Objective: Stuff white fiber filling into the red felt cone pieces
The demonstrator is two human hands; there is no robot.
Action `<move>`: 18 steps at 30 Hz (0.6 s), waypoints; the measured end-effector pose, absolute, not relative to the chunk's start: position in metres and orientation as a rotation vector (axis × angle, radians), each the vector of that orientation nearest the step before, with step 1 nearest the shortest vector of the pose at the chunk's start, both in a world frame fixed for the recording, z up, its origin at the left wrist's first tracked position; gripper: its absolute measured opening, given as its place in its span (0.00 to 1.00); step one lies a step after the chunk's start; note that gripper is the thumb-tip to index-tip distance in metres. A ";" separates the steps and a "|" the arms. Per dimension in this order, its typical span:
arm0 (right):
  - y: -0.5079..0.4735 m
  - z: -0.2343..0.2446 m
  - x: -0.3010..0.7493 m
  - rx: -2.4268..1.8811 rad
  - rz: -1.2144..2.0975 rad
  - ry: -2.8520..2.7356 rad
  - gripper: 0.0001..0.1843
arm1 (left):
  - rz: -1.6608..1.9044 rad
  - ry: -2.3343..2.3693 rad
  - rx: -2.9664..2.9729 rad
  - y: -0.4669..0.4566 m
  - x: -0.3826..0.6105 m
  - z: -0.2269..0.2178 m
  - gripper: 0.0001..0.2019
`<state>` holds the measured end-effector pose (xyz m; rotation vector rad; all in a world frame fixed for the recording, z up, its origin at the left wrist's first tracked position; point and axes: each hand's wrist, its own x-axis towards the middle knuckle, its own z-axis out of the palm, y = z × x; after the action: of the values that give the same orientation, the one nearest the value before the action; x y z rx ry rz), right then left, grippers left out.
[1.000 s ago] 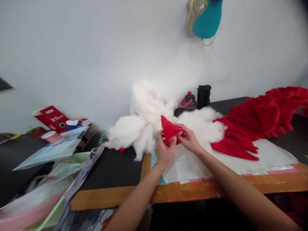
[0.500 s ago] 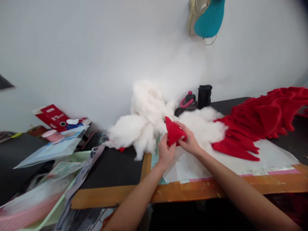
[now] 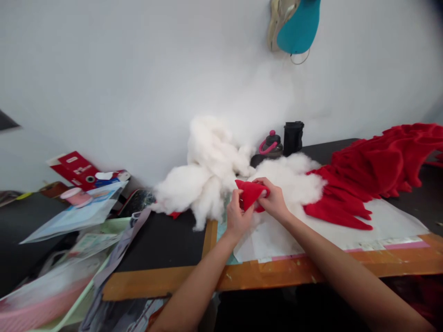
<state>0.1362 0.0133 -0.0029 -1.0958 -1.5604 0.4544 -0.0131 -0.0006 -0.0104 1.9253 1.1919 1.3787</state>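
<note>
Between my two hands, above the white sheet [image 3: 277, 240], is a small pointed red fabric piece [image 3: 249, 193]. My left hand [image 3: 238, 214] grips its left side, fingers curled around the cloth. On the other side my right hand [image 3: 275, 200] pinches the fabric, with a bit of white showing at the fingers. Just behind lies white fluffy stuffing [image 3: 284, 173], and a taller heap of stuffing [image 3: 211, 147] rises to the left. A large pile of red fabric pieces [image 3: 374, 161] spreads out on the right, its nearest pointed ends resting on the sheet.
A dark bottle with a pink handle [image 3: 272, 145] and a black container [image 3: 293, 137] stand by the wall. At left are a red box [image 3: 76, 168], a pink ribbon spool [image 3: 76, 197] and a pale green basket [image 3: 93, 281]. A blue cap [image 3: 299, 30] hangs above.
The red piece's tip has dropped and tilted left in my hands. My right fingers have shifted on the fabric, and white now shows beside them. The view has moved slightly.
</note>
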 end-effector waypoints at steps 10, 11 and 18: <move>0.011 -0.005 0.135 -1.119 0.437 -1.470 0.15 | 1.413 1.209 2.005 -0.004 -0.009 -0.009 0.09; 0.011 -0.004 0.135 -1.102 0.433 -1.473 0.16 | 1.423 1.233 1.996 -0.004 -0.009 -0.010 0.09; 0.016 -0.002 0.137 -0.914 0.551 -1.481 0.23 | 1.442 1.284 1.953 -0.002 -0.011 -0.012 0.10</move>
<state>0.1365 0.0159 -0.0024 -0.9137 -1.4811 0.5508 -0.0114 -0.0019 -0.0118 1.9526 1.2841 1.4418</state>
